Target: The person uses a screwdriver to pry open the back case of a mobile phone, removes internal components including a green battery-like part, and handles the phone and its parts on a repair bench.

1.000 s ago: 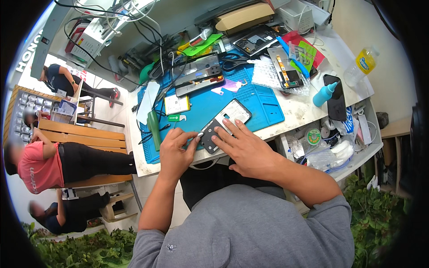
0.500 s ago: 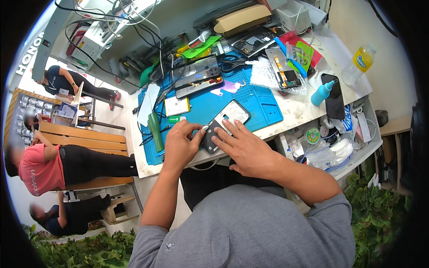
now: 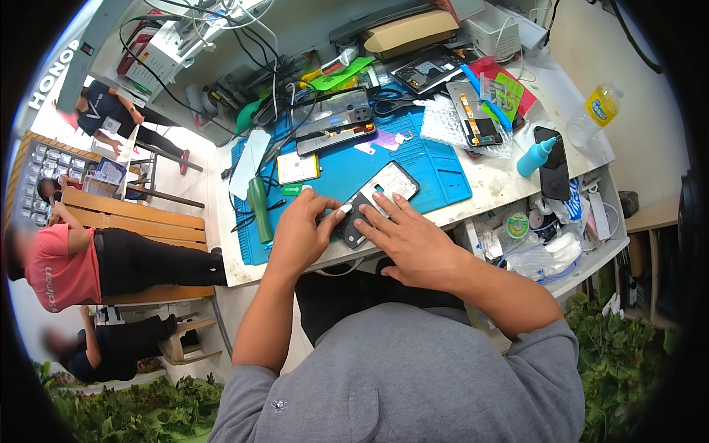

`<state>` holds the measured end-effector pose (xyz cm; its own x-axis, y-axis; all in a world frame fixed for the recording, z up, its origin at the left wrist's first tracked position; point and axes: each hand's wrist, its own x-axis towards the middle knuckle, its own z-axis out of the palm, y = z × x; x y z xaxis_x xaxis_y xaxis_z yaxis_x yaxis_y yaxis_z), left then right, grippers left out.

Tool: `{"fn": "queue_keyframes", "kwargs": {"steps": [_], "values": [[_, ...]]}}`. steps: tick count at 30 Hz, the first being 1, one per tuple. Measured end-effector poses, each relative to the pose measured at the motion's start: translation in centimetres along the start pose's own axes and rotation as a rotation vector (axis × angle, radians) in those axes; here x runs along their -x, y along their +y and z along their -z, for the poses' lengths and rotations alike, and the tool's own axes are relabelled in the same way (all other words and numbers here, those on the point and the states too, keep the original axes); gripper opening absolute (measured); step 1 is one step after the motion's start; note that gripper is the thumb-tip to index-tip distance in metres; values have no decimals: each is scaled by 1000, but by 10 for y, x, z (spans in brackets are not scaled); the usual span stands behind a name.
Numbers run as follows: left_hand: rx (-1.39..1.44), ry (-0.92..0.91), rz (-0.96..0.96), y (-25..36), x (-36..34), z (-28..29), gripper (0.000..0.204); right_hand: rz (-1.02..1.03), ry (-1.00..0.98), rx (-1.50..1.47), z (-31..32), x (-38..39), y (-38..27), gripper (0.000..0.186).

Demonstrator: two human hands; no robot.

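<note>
A person's left hand [image 3: 303,230] pinches a small white piece [image 3: 344,209] beside a phone body [image 3: 396,181] at a blue mat's [image 3: 336,171] near edge; the right hand [image 3: 417,247] spreads flat across the phone body. Farther left lies a green-handled tool [image 3: 258,209].

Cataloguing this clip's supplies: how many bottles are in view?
2: a blue squeeze bottle beside the black phone, and a clear bottle farther right. Others may be hidden.

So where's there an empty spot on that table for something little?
The blue mat is bare between the yellow-edged white rectangle and the phone frame under the right hand. The white tabletop is bare between the mat and the blue bottle. It's crowded around the cardboard box, and the drawer is cluttered.
</note>
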<state>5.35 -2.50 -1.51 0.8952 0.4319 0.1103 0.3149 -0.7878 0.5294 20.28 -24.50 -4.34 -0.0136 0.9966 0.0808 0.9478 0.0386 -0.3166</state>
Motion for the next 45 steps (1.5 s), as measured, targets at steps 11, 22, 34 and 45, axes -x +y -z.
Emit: {"fn": "queue_keyframes", "kwargs": {"steps": [11,22,34,45], "values": [[4,172,-78,-3,-5,-21,14,26,31,53,1,-1,-2,96],[-63,176,-129,5,-21,-30,15,16,26,48,2,-1,-1,97],[-55,-9,77,-6,5,5,15,14,35,44,-3,3,1,98],[-26,94,-147,17,-69,-42,19,19,36,44,-1,-1,0,96]]}}
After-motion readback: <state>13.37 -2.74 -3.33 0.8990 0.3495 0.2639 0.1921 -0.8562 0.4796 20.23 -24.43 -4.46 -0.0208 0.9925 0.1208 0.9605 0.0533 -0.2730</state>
